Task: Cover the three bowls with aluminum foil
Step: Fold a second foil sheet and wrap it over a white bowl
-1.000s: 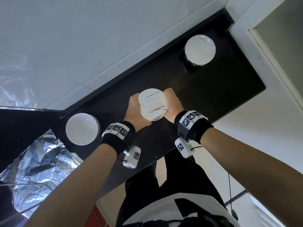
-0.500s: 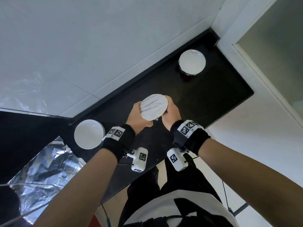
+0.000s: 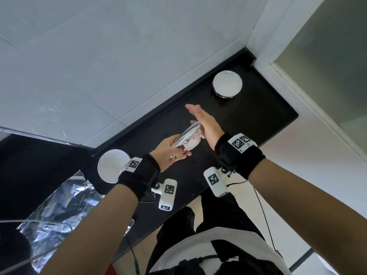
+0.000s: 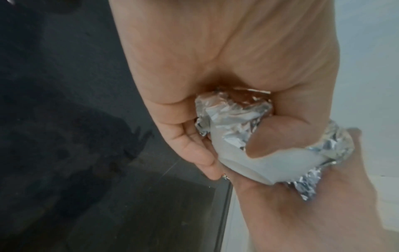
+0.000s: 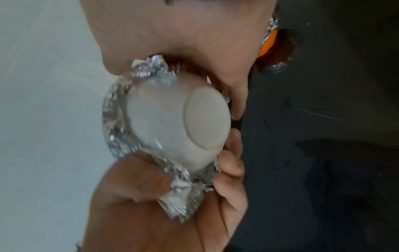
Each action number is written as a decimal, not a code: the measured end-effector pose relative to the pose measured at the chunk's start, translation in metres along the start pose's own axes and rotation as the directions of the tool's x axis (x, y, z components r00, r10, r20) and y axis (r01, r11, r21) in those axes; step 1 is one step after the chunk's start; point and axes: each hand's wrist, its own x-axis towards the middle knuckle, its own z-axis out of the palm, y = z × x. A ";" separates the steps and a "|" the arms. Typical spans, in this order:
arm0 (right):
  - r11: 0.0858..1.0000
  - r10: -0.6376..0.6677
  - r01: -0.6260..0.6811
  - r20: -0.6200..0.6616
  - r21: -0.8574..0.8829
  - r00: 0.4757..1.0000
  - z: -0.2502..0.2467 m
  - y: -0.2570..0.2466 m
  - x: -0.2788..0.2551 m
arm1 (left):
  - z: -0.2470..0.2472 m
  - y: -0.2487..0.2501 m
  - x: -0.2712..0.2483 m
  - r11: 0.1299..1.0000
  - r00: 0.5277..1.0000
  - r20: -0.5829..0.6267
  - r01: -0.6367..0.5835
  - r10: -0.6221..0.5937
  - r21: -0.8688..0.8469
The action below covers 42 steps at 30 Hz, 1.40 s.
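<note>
Since the earlier frames, I note the middle bowl [image 3: 190, 142] no longer faces up between two cupped hands: it is lifted off the black counter [image 3: 258, 120] and tilted on edge, and my right hand [image 3: 206, 126] has flattened out.

Largest first. The counter carries a loose foil sheet [image 3: 59, 205] at its near left corner. A far bowl [image 3: 227, 84] stands at the right end, already covered, its foil crimped under the rim. An uncovered white bowl [image 3: 112, 167] stands at the left, just beside the sheet and partly behind my left wrist. By my count that is one bowl done, one in hand, one untouched.

The held bowl's foil cover [image 5: 114, 122] wraps the rim unevenly; the base is bare. My left hand [image 3: 170, 151] grips the near rim, thumb [image 4: 278, 136] on the wall and fingers [image 5: 228, 170] curled round the crumpled edge. The right hand lies flat along the far rim with straight fingers, pressing the foil and clasping nothing.

Risks, in my judgement: the bowl hangs on one hand's hold, so it could slip and strike the counter. Hard pressing on thin foil may tear it at the rim. Loose flaps near my left thumb may spring open once the bowl is set down.
</note>
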 end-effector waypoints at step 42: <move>0.628 0.417 -0.391 0.133 0.673 0.899 0.021 0.002 -0.034 | 0.033 0.030 -0.017 0.712 0.851 0.012 -0.446 0.524 0.543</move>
